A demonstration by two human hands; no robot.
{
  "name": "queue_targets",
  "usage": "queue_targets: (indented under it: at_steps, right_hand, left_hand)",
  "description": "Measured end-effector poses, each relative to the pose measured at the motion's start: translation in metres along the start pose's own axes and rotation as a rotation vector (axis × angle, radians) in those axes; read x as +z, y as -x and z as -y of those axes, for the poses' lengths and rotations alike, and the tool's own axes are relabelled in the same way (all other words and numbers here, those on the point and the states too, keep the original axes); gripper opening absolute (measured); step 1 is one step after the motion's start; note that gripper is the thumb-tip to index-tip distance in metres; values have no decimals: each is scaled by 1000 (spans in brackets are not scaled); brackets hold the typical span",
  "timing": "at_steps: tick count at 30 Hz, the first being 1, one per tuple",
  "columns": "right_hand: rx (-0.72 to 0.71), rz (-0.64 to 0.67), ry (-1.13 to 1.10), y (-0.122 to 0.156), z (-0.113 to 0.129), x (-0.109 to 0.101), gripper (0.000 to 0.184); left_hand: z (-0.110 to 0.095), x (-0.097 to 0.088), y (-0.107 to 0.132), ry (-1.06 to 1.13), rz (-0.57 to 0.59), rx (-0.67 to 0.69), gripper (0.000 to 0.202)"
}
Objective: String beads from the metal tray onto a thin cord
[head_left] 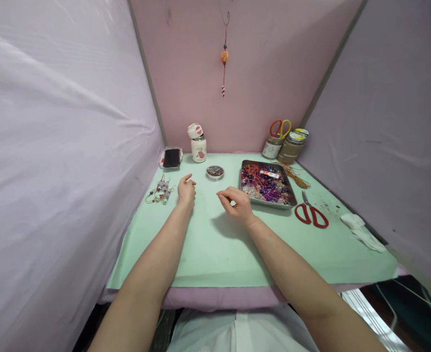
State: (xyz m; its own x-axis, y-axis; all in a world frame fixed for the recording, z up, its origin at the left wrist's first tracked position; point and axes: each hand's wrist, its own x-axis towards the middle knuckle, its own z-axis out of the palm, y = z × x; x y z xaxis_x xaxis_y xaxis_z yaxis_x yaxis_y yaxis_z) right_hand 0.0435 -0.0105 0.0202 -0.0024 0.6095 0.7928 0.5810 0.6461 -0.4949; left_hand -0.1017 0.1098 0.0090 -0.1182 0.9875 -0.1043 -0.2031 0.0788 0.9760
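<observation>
My left hand (187, 190) is held over the green table cover with its index finger stretched and the other fingers loosely bent; nothing shows in it. To its left lie small beaded strings (160, 191). My right hand (238, 203) is closed in a pinch, thumb against fingertips, just left of a metal tray (274, 205) of mixed beads (262, 186). Whatever the pinch holds, if anything, is too small to make out. Beyond both hands sits a round, shallow container (215, 172) with dark contents.
Red-handled scissors (312, 215) lie right of the tray, near a crumpled white cloth (362, 232) and orange cords (296, 177). Two jars (292, 146) (272, 147), a white bottle (199, 148) and a dark pad (171, 158) stand at the back. A beaded pendant (224, 57) hangs above.
</observation>
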Motion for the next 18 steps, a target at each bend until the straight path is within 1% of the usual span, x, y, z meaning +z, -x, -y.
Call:
queue_targets:
  at_steps: [2, 5, 7, 9, 12, 16, 18]
  right_hand:
    - [45, -53, 4, 0, -1, -1, 19]
    - [174, -199, 5, -1, -8, -4, 22]
    - [262, -301, -35, -3, -15, -7, 24]
    - [333, -375, -90, -7, -20, -11, 26]
    - [379, -402, -131, -16, -23, -17, 29]
    - [341, -367, -128, -37, -19, -25, 30]
    - [317, -350, -117, -49, -18, -28, 30]
  left_hand:
    - [-2, 0, 0, 2, -17, 8, 41]
    - [-5, -1, 0, 5, -46, -1, 42]
    - [-7, -1, 0, 8, -69, -14, 43]
    - [-8, -1, -1, 8, -88, -28, 45]
    - [-10, -3, -1, 11, -97, -31, 46]
    - [-14, -2, 0, 74, -93, -28, 45]
    - [-18, -2, 1, 122, -73, -46, 44]
